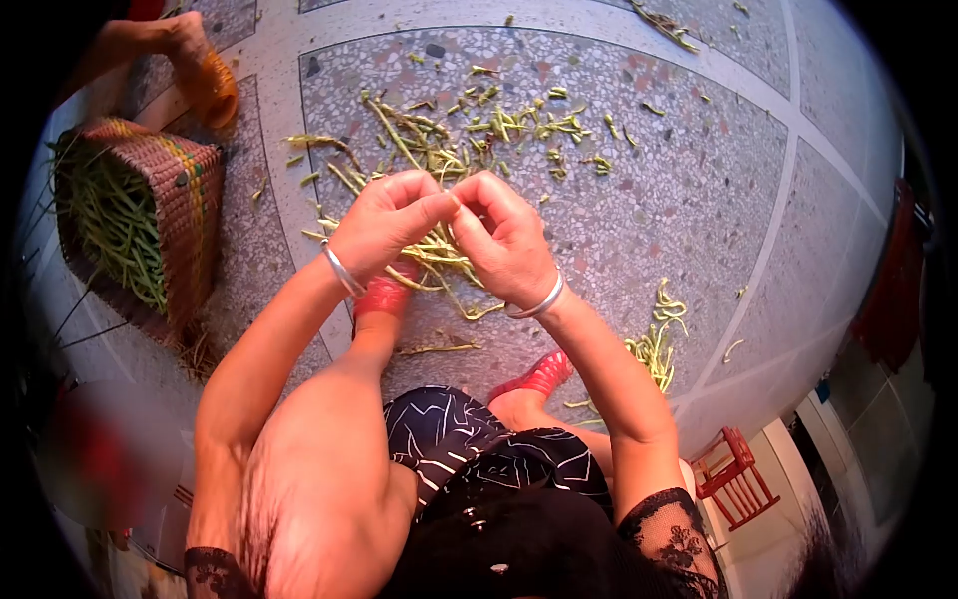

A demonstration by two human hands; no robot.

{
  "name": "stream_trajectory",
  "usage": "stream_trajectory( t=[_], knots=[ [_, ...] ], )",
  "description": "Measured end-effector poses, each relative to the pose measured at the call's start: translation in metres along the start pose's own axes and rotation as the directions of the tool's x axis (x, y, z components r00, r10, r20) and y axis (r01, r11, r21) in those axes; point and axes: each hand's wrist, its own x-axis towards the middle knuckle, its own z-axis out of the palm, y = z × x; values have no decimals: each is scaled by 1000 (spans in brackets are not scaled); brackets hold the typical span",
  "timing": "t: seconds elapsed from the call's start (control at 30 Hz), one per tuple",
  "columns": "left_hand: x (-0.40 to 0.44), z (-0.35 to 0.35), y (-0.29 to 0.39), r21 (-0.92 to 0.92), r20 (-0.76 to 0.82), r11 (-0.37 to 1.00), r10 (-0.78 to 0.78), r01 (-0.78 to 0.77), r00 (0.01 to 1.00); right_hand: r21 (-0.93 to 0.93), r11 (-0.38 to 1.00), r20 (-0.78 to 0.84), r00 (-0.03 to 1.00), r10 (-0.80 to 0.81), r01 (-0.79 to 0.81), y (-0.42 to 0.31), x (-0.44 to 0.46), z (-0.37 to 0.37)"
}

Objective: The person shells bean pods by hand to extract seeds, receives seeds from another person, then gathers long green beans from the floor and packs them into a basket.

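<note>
My left hand (391, 222) and my right hand (501, 238) meet at the fingertips over the floor, each closed in a pinch. A thin strip of long bean (442, 176) shows between the fingertips, its greater part hidden by the fingers. Below and behind my hands lies a loose pile of long beans (439, 250). Short broken bean pieces (529, 124) are scattered just beyond. To the right, beside my knee, sits a smaller heap of long beans (651, 357).
At the left, a woven basket (190, 200) lies tipped on its side, filled with long beans. Another person's foot in an orange sandal (212, 90) stands behind it. My red sandals (544, 374) rest on the speckled floor (659, 200). A small red chair (733, 477) is at lower right.
</note>
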Motion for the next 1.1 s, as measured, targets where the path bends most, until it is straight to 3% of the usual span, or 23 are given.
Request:
stream_trajectory(
  t=[0.1, 0.3, 0.43, 0.53, 0.67, 0.8, 0.9, 1.0, 1.1],
  knots=[
    [-1, 2, -1, 37, 39, 998, 43, -45, 998, 194, 976, 2, 995, 98, -96, 5, -6, 3],
    [-1, 2, -1, 39, 69, 998, 38, -40, 997, 183, 971, 20, 988, 153, -154, -2, -3, -2],
    [0, 0, 0, 122, 65, 992, -19, 11, 998, 296, 922, 52, 968, 244, -249, -1, -3, -7],
    [0, 0, 3, 186, 85, 982, -41, 25, 996, 218, 951, 8, 975, 224, -220, 7, -5, -7],
    [1, 1, 1, 86, 55, 993, -91, 86, 994, 103, 980, -46, 984, 173, -168, 15, -5, -10],
    [5, -14, -6, -19, -66, 990, -138, 137, 988, -278, 959, -76, 997, 35, -55, 21, 5, -21],
    [6, -26, -13, -187, -89, 978, -113, 94, 990, -569, 820, -9, 997, -79, 60, 46, 20, -40],
    [3, -24, -12, -262, -133, 961, -124, 86, 983, -629, 775, -236, 964, -124, -55, 68, 48, -62],
    [0, -24, -11, -207, -96, 965, -182, 160, 979, -591, 791, -406, 906, -122, -158, 88, 80, -83]
  ],
)
